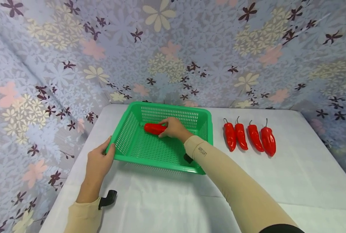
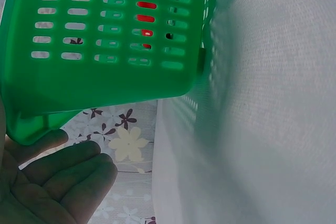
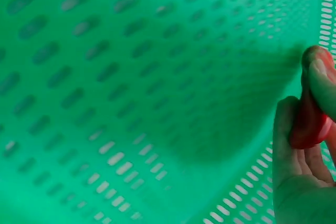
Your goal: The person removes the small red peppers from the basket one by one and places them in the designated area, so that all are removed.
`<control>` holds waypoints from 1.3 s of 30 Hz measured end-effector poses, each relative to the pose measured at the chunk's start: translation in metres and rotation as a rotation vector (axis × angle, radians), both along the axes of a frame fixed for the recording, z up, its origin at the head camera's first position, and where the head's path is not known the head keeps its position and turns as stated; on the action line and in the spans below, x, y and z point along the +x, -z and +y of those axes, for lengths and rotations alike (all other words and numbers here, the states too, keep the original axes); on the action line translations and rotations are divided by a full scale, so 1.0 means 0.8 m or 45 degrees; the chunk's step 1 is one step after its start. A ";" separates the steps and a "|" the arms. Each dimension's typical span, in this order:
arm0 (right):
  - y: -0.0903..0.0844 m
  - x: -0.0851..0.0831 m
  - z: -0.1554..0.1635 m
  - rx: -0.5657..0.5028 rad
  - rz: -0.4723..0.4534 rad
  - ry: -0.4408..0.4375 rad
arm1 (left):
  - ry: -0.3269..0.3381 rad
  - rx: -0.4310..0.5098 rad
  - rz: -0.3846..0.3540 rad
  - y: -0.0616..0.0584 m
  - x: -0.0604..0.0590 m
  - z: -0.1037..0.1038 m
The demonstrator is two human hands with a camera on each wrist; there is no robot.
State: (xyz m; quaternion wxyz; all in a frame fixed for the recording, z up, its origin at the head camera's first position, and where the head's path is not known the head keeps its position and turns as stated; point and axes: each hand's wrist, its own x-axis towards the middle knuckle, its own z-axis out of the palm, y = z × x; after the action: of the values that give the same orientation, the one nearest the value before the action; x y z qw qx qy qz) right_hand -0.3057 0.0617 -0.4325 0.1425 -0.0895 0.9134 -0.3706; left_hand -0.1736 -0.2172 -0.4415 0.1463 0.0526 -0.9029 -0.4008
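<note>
— What sort of place is this looking like?
— A makeshift recording booth. Flowered cloth (image 1: 173, 51) is hanging all round a table (image 1: 301, 181) draped in white, and red peppers (image 1: 250, 137) are lying in a tidy row beside a green basket (image 1: 123, 132).

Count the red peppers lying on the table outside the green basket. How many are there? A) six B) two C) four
C: four red peppers lie side by side on the white table to the right of the green basket, while a fifth pepper is inside the basket, held by the right hand.
</note>
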 end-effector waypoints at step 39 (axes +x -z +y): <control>-0.127 0.039 0.097 -0.247 0.183 0.263 | -0.052 -0.012 0.013 -0.001 0.007 0.005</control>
State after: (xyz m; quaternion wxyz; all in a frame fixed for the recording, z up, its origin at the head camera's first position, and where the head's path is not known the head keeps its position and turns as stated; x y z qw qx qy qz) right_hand -0.2741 0.1394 -0.3312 0.0284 -0.0348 0.8857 -0.4622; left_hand -0.1681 -0.2135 -0.4408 0.1595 0.0684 -0.9028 -0.3935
